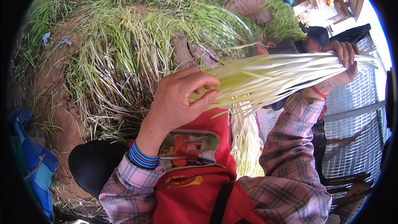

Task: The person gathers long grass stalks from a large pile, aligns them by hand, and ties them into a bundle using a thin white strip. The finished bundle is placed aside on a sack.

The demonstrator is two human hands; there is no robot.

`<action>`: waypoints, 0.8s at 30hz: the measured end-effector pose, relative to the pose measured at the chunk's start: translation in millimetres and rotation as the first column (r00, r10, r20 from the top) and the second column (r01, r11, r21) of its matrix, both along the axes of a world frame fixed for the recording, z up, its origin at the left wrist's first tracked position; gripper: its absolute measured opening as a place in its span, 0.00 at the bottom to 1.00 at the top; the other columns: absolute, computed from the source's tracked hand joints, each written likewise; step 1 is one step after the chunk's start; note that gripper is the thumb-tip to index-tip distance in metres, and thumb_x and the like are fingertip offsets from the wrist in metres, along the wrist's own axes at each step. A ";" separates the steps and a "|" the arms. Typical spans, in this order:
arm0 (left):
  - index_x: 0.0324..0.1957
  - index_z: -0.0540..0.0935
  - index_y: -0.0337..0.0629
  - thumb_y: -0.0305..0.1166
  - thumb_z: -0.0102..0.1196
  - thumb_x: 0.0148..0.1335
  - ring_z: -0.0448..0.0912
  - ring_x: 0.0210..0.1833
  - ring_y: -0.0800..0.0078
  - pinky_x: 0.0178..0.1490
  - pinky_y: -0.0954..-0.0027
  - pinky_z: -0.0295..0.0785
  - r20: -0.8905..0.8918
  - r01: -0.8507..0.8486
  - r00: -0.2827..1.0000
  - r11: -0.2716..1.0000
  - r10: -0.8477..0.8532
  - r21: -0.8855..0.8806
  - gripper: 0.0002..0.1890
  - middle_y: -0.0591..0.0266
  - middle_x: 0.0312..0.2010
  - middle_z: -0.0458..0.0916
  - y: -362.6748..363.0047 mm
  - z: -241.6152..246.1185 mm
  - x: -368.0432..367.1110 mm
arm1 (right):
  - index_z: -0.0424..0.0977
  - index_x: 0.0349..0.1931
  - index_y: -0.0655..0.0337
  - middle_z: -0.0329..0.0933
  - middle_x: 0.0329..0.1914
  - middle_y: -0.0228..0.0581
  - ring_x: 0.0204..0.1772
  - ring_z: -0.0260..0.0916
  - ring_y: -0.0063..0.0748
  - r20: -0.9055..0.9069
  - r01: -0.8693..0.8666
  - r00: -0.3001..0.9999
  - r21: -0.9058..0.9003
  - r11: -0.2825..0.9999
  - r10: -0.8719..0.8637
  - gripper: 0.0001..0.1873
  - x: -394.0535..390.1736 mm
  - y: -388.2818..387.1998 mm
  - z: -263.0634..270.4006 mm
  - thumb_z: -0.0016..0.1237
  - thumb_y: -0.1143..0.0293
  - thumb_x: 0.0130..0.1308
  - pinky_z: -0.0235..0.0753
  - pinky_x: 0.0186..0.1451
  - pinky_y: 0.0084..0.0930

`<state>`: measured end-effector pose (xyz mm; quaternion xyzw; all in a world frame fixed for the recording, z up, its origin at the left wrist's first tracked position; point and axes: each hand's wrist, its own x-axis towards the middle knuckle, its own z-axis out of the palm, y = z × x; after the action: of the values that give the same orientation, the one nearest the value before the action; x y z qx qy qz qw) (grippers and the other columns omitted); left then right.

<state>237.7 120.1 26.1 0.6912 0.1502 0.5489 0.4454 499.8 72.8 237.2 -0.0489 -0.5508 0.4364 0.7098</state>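
Observation:
A bundle of long white-to-yellow leafy stalks (273, 73), which look like blanched garlic chives, stretches sideways before me. My right hand (342, 57) is closed around its white end, with short stalk ends sticking out past the fist. At the yellow, loose end is my left hand (183, 96), its thumb and forefinger curved with a gap between their tips. The other left fingers are partly hidden. Below the bundle, more pale stalks (245, 137) lie beside my red apron (199, 189).
Heaps of green stalks with soiled lower ends (115, 56) cover much of the brown ground (62, 121). Another person (289, 46) sits beyond the bundle. Blue fabric (37, 168) lies at left; a white mesh (348, 109) stands at right.

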 end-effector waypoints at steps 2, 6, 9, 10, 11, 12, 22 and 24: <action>0.34 0.80 0.40 0.22 0.63 0.45 0.75 0.24 0.76 0.27 0.77 0.70 -0.010 0.003 1.000 0.999 -0.003 0.035 0.11 0.63 0.26 0.78 -5.7 4.5 5.3 | 0.66 0.36 0.61 0.64 0.21 0.28 0.21 0.62 0.17 0.023 -0.025 0.999 -0.006 1.000 0.025 0.13 -8.2 3.0 -1.6 0.47 0.76 0.48 0.63 0.33 0.18; 0.37 0.80 0.40 0.24 0.64 0.47 0.75 0.24 0.76 0.27 0.77 0.70 -0.080 0.004 0.997 1.000 -0.003 0.012 0.13 0.62 0.26 0.78 -10.9 2.6 10.4 | 0.66 0.37 0.61 0.64 0.22 0.28 0.22 0.62 0.17 0.086 0.011 0.996 0.021 1.000 -0.012 0.13 -20.7 6.9 -5.3 0.46 0.76 0.48 0.63 0.33 0.18; 0.39 0.80 0.39 0.26 0.63 0.49 0.74 0.23 0.77 0.27 0.77 0.70 -0.118 0.046 0.991 0.996 -0.055 -0.081 0.13 0.62 0.26 0.78 -13.7 0.9 10.9 | 0.66 0.38 0.61 0.64 0.22 0.28 0.22 0.61 0.17 0.105 -0.021 0.994 0.015 1.000 0.019 0.13 -27.1 9.4 -8.5 0.46 0.75 0.49 0.62 0.33 0.18; 0.40 0.80 0.39 0.27 0.63 0.50 0.74 0.23 0.77 0.27 0.77 0.70 -0.126 0.064 0.989 0.992 -0.079 -0.113 0.13 0.62 0.26 0.78 -14.1 0.5 10.6 | 0.65 0.38 0.61 0.64 0.22 0.27 0.22 0.61 0.17 0.111 -0.032 0.993 0.016 0.999 0.030 0.14 -29.1 10.2 -9.7 0.46 0.75 0.49 0.62 0.33 0.18; 0.40 0.80 0.38 0.28 0.62 0.50 0.74 0.23 0.77 0.28 0.77 0.70 -0.127 0.103 0.984 0.983 -0.123 -0.154 0.13 0.62 0.26 0.78 -13.7 0.5 10.7 | 0.65 0.38 0.61 0.64 0.23 0.27 0.22 0.61 0.17 0.118 -0.044 0.992 0.015 0.999 0.041 0.14 -31.0 11.5 -10.5 0.46 0.74 0.49 0.62 0.34 0.18; 0.41 0.80 0.38 0.28 0.62 0.51 0.74 0.23 0.77 0.29 0.77 0.70 -0.126 0.142 0.978 0.971 -0.168 -0.195 0.14 0.62 0.26 0.78 -13.8 0.3 10.7 | 0.65 0.39 0.60 0.64 0.23 0.27 0.22 0.61 0.17 0.128 -0.030 0.991 0.015 0.999 0.027 0.14 -33.1 12.5 -12.2 0.47 0.74 0.49 0.63 0.33 0.18; 0.37 0.77 0.38 0.26 0.62 0.49 0.74 0.26 0.75 0.31 0.75 0.70 0.037 0.030 0.999 0.994 -0.026 -0.105 0.12 0.62 0.28 0.77 -17.1 9.4 12.7 | 0.64 0.37 0.59 0.63 0.21 0.26 0.20 0.61 0.16 0.160 0.041 0.986 -0.017 0.999 -0.038 0.15 -64.0 21.6 -30.8 0.50 0.78 0.48 0.63 0.32 0.16; 0.38 0.77 0.39 0.24 0.63 0.47 0.74 0.26 0.75 0.31 0.74 0.70 0.019 -0.063 0.998 0.997 0.064 -0.046 0.14 0.62 0.28 0.77 -19.8 11.0 13.2 | 0.64 0.37 0.59 0.63 0.21 0.26 0.20 0.60 0.16 0.183 0.036 0.983 -0.026 0.999 -0.030 0.15 -69.9 23.2 -34.8 0.49 0.77 0.48 0.63 0.32 0.16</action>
<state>250.8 100.3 37.1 0.6701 0.1799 0.5665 0.4447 429.9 96.0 202.4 -0.1081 -0.6062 0.4262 0.6627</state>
